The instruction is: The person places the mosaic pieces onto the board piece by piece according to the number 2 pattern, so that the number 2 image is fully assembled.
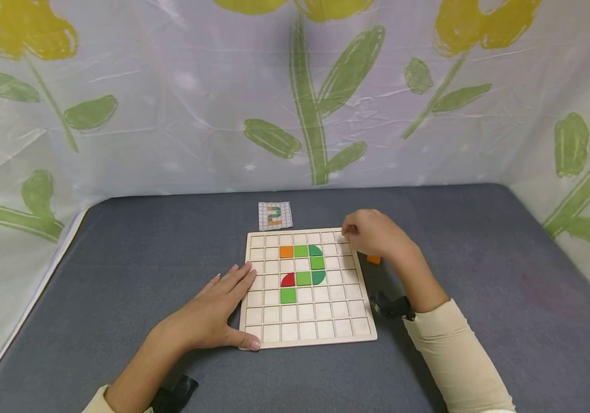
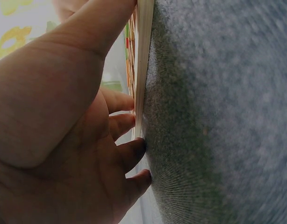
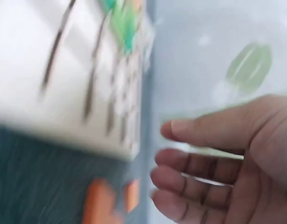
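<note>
A pale wooden grid board lies on the dark cloth. Set in it are an orange square, several green squares, a red quarter-round tile and two dark green quarter-round tiles. My left hand rests along the board's left edge, thumb at the near corner, fingers extended. Over the far right corner is my right hand, its fingers loosely bent; the right wrist view shows no tile between thumb and fingertips. Orange pieces lie beside the board below that hand, partly hidden in the head view.
A small printed card with a coloured grid pattern lies just beyond the board's far edge. Dark grey cloth covers the table around it. A flower-printed curtain hangs along the back and sides.
</note>
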Action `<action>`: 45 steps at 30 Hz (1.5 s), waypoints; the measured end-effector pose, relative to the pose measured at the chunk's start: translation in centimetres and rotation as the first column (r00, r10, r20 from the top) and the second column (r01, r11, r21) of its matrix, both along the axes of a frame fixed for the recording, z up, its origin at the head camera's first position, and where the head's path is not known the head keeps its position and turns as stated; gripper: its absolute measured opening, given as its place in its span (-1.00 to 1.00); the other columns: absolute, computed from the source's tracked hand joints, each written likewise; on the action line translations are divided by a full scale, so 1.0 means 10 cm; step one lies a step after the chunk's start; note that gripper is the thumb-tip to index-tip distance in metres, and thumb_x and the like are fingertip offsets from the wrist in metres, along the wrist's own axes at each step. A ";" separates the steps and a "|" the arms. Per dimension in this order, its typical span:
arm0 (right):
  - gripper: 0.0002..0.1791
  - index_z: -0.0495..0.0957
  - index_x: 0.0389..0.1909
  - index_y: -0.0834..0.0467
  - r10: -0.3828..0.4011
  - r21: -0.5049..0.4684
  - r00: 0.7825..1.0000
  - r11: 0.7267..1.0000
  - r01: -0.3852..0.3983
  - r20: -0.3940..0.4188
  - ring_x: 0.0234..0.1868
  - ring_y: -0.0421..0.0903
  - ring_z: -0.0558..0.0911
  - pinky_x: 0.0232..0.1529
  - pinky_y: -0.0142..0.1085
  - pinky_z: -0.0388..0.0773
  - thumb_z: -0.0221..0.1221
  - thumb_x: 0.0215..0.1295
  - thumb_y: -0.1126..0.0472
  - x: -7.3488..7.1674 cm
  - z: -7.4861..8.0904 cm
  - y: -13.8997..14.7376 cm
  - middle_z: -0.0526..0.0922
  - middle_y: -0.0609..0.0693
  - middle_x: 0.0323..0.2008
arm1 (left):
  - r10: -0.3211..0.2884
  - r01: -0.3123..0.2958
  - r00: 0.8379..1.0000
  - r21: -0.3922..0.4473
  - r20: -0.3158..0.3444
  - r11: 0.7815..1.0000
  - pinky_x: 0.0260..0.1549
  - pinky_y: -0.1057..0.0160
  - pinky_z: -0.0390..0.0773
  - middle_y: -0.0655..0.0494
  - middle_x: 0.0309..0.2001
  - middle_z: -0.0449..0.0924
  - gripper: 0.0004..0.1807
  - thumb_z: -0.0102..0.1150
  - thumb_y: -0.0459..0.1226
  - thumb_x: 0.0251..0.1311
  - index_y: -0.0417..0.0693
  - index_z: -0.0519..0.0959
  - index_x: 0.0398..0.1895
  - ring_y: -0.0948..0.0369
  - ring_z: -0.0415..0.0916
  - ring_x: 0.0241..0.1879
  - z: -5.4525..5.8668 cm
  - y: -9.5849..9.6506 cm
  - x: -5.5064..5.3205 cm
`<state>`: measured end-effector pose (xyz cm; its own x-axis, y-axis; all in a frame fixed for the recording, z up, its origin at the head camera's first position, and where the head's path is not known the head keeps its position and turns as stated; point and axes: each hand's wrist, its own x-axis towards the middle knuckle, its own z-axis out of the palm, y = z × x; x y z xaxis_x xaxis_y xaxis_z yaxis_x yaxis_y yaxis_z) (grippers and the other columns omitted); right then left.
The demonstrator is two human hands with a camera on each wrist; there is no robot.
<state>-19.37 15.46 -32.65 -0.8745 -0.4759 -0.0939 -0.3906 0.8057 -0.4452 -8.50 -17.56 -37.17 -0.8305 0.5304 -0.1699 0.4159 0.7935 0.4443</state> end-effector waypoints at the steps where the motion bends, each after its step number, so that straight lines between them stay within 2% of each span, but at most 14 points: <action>1: -0.80 0.68 -0.09 0.29 -0.041 0.012 0.999 0.999 0.041 0.007 -0.18 0.08 0.60 -0.12 -0.02 0.57 0.13 0.39 0.38 -0.04 -0.03 0.06 0.67 0.14 -0.16 | 0.001 -0.001 1.000 0.000 0.000 1.000 0.43 -0.22 -0.07 -0.11 0.58 -0.07 0.40 0.34 0.45 -0.17 -0.20 0.03 0.59 -0.11 -0.14 0.54 0.00 0.00 0.00; 3: -0.73 0.60 0.06 0.32 -0.122 0.040 0.992 0.992 0.121 0.031 -0.10 0.15 0.59 -0.07 0.03 0.55 0.12 0.41 0.35 -0.11 -0.10 0.15 0.63 0.23 -0.04 | 0.001 -0.001 1.000 0.000 0.002 1.000 0.43 -0.23 -0.07 -0.11 0.58 -0.08 0.40 0.34 0.45 -0.17 -0.21 0.02 0.59 -0.12 -0.14 0.54 0.01 0.00 0.01; 6: -0.51 0.39 0.34 0.33 -0.216 0.084 0.975 0.974 0.211 0.057 0.07 0.26 0.53 0.03 0.12 0.50 0.11 0.42 0.33 -0.17 -0.17 0.23 0.50 0.35 0.19 | 0.000 0.000 1.000 0.002 0.007 1.000 0.43 -0.22 -0.07 -0.10 0.59 -0.08 0.40 0.34 0.45 -0.17 -0.20 0.02 0.59 -0.11 -0.15 0.54 0.01 0.00 0.01; 9: -0.42 0.27 0.43 0.34 -0.261 0.116 0.963 0.961 0.252 0.068 0.16 0.29 0.48 0.08 0.14 0.48 0.10 0.44 0.32 -0.20 -0.22 0.28 0.41 0.39 0.28 | 0.002 -0.002 1.000 0.004 0.014 1.000 0.43 -0.22 -0.08 -0.09 0.59 -0.09 0.40 0.34 0.45 -0.17 -0.19 0.01 0.59 -0.10 -0.17 0.55 0.01 -0.01 0.00; 16: -0.61 0.55 0.16 0.31 -0.250 0.110 0.968 0.963 0.247 0.017 -0.15 0.17 0.58 -0.17 0.00 0.57 0.23 0.40 0.21 -0.22 -0.26 0.31 0.59 0.31 0.05 | 0.001 -0.001 1.000 0.005 0.011 1.000 0.43 -0.22 -0.08 -0.08 0.59 -0.09 0.39 0.34 0.45 -0.16 -0.19 0.01 0.59 -0.09 -0.18 0.55 0.00 -0.01 0.00; 24: -0.77 0.57 -0.15 0.28 -0.230 0.076 0.972 0.971 0.227 0.034 -0.29 0.10 0.56 -0.31 -0.10 0.53 0.35 0.28 0.24 -0.22 -0.24 0.32 0.62 0.20 -0.19 | 0.005 -0.005 1.000 -0.005 0.002 1.000 0.43 -0.24 -0.06 -0.11 0.58 -0.07 0.40 0.35 0.44 -0.17 -0.21 0.03 0.59 -0.11 -0.15 0.54 0.00 0.00 0.00; 28: -0.83 0.58 -0.30 0.24 -0.204 0.015 0.976 0.979 0.203 0.071 -0.34 0.05 0.53 -0.34 -0.14 0.49 0.37 0.25 0.26 -0.23 -0.21 0.33 0.60 0.11 -0.33 | 0.004 -0.004 1.000 -0.011 -0.003 1.000 0.42 -0.24 -0.06 -0.11 0.58 -0.07 0.40 0.35 0.45 -0.18 -0.21 0.03 0.59 -0.11 -0.14 0.54 0.00 0.01 0.00; 35: -0.91 0.63 -0.25 0.26 -0.152 -0.078 0.979 0.983 0.164 0.137 -0.33 0.00 0.60 -0.28 -0.14 0.57 0.32 0.26 0.40 -0.22 -0.16 0.32 0.66 0.07 -0.35 | 0.004 -0.004 1.000 -0.004 0.004 1.000 0.43 -0.23 -0.06 -0.10 0.58 -0.07 0.39 0.36 0.43 -0.16 -0.20 0.03 0.59 -0.10 -0.16 0.55 0.00 0.00 0.00; 42: -0.93 0.65 -0.30 0.22 -0.122 -0.065 0.983 0.989 0.132 0.137 -0.35 -0.02 0.60 -0.21 -0.11 0.56 0.32 0.25 0.42 -0.19 -0.11 0.28 0.67 0.02 -0.37 | 0.004 -0.004 1.000 0.001 0.006 1.000 0.43 -0.23 -0.06 -0.10 0.58 -0.06 0.38 0.36 0.42 -0.15 -0.21 0.04 0.59 -0.11 -0.15 0.55 0.01 0.00 0.01; 45: -0.94 0.65 -0.30 0.22 -0.089 -0.075 0.983 0.992 0.102 0.161 -0.38 -0.03 0.59 -0.26 -0.15 0.55 0.31 0.26 0.41 -0.17 -0.08 0.26 0.65 0.02 -0.38 | 0.004 -0.004 1.000 0.002 0.002 1.000 0.43 -0.24 -0.06 -0.11 0.58 -0.06 0.38 0.37 0.42 -0.16 -0.21 0.04 0.58 -0.11 -0.15 0.54 0.00 0.01 0.01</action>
<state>-21.07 18.10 -33.45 -0.8937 -0.4029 -0.1976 -0.2338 0.7939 -0.5613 -8.43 -17.49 -37.13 -0.8321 0.5278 -0.1703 0.4121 0.7939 0.4471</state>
